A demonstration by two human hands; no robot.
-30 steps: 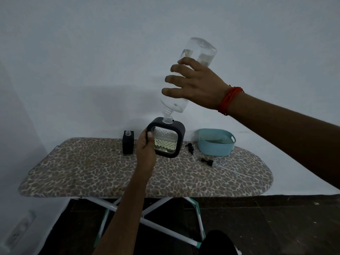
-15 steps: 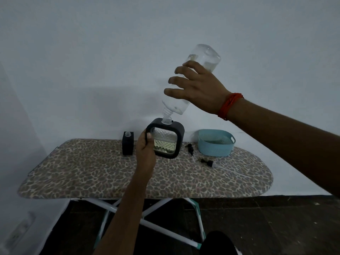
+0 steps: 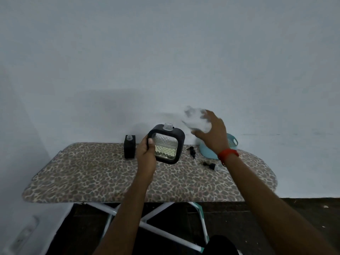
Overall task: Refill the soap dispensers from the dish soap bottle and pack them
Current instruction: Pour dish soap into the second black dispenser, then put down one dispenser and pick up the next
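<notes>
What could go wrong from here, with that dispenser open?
1. The large dispenser has no pump on its neck and the left hand grips only one edge: a tilt could spill soap.
2. The soap bottle in the right hand is motion-blurred near the basket; its mouth can't be seen, so it may drip.
3. A loose pump lies near the right forearm; a sweep could knock it off.
</notes>
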